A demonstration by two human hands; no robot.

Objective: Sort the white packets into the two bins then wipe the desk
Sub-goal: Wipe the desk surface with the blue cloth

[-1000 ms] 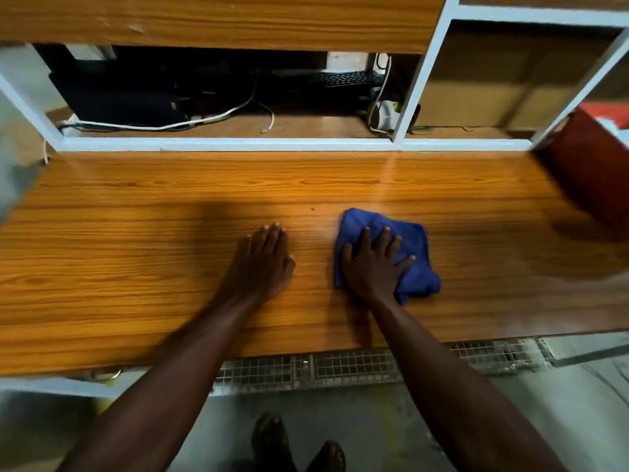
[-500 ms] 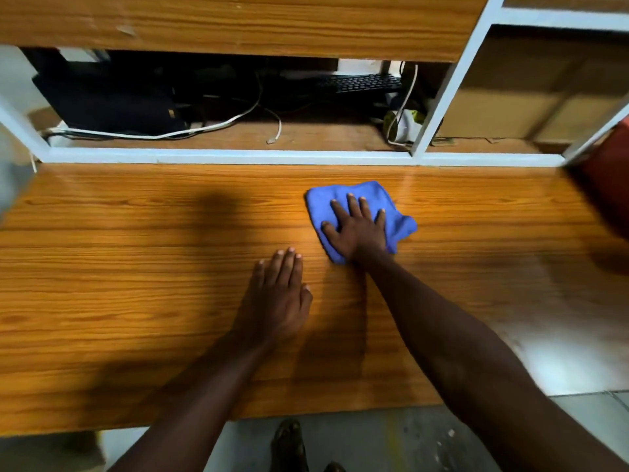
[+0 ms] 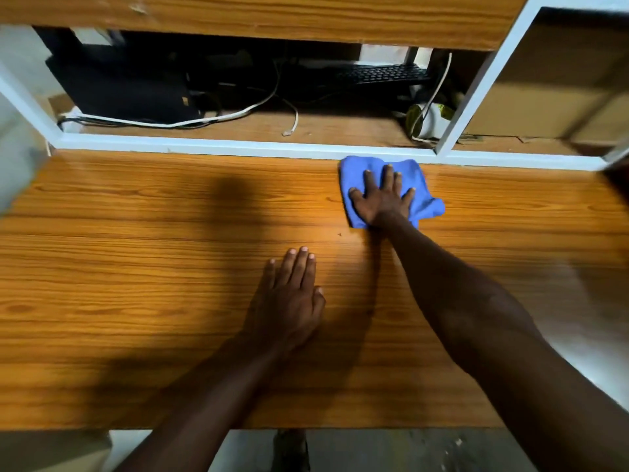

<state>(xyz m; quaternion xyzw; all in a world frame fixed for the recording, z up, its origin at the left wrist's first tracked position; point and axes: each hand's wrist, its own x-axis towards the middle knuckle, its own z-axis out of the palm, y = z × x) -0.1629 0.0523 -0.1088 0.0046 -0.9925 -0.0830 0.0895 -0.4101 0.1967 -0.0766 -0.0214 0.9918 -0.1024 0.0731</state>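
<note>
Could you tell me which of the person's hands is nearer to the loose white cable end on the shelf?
The right. The right hand presses the blue cloth just before the shelf, right of the cable end; the left hand rests farther back on the desk.

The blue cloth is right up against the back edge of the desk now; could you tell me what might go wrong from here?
1. The blue cloth, pressed flat under the right hand, reaches the white rail. Pushed further, it may bunch against the rail and miss that strip.
2. A small speck lies on the desk just beside the cloth's near corner; the next stroke could pass it by.
3. The left hand rests flat on the desk, so the wood under it may go unwiped.
</note>
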